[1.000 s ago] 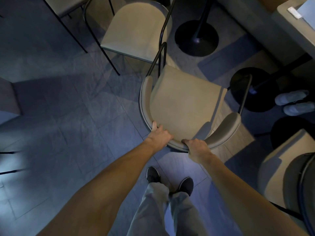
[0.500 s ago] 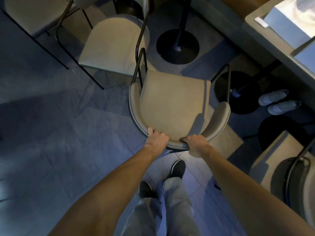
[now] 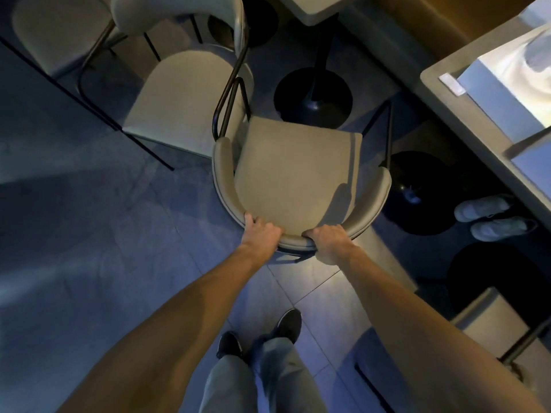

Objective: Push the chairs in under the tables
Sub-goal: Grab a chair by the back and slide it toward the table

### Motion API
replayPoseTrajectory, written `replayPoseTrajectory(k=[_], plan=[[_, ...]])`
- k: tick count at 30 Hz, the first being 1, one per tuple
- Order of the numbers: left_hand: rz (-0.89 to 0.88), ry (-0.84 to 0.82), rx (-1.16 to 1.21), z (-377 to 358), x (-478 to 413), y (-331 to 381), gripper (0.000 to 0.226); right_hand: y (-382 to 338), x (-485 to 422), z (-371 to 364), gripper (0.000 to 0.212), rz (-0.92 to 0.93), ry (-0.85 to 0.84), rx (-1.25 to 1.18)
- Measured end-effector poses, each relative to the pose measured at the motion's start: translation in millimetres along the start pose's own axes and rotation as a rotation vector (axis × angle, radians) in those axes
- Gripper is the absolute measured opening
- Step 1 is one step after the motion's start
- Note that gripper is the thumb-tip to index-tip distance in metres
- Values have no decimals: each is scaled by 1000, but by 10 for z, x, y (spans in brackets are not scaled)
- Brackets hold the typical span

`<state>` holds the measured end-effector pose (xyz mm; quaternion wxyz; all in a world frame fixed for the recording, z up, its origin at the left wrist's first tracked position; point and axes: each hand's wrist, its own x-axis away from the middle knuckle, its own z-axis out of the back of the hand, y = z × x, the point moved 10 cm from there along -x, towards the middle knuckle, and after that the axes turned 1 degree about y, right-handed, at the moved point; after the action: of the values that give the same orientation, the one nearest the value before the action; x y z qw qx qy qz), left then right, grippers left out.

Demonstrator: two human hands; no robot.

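A beige padded chair (image 3: 293,177) with a curved backrest and black metal legs stands in front of me, seat facing away. My left hand (image 3: 262,232) grips the left part of the backrest's rim. My right hand (image 3: 329,241) is closed on the rim a little to the right. Beyond the chair's front edge stands the black round base (image 3: 313,98) of a table whose grey top (image 3: 310,8) shows at the upper edge. The chair's front sits close to that base.
A second beige chair (image 3: 185,96) stands touching on the left, another behind it. A grey table (image 3: 465,114) runs along the right with more round bases (image 3: 423,192) beneath. Someone's light shoes (image 3: 489,216) rest under it. Another chair (image 3: 495,323) is at lower right.
The chair has moved forward toward the table base, with both hands still on the backrest. I have stepped after it, and more of the tables has come into view.
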<state>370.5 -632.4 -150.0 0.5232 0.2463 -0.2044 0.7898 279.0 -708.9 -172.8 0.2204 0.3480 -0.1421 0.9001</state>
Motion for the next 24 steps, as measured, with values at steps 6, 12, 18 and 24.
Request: replayPoseTrajectory(k=[6, 12, 18, 24], plan=[[4, 66, 14, 289, -401, -26, 44, 287, -279, 283, 50, 11, 5, 2], [-7, 71, 5, 529, -784, -123, 39, 495, -540, 590, 53, 4, 8, -5], [-18, 42, 7, 726, -1117, -169, 31, 667, -711, 886, 60, -12, -14, -8], [-27, 69, 5, 962, -1405, -215, 34, 875, -909, 1138, 62, -45, -1, -6]])
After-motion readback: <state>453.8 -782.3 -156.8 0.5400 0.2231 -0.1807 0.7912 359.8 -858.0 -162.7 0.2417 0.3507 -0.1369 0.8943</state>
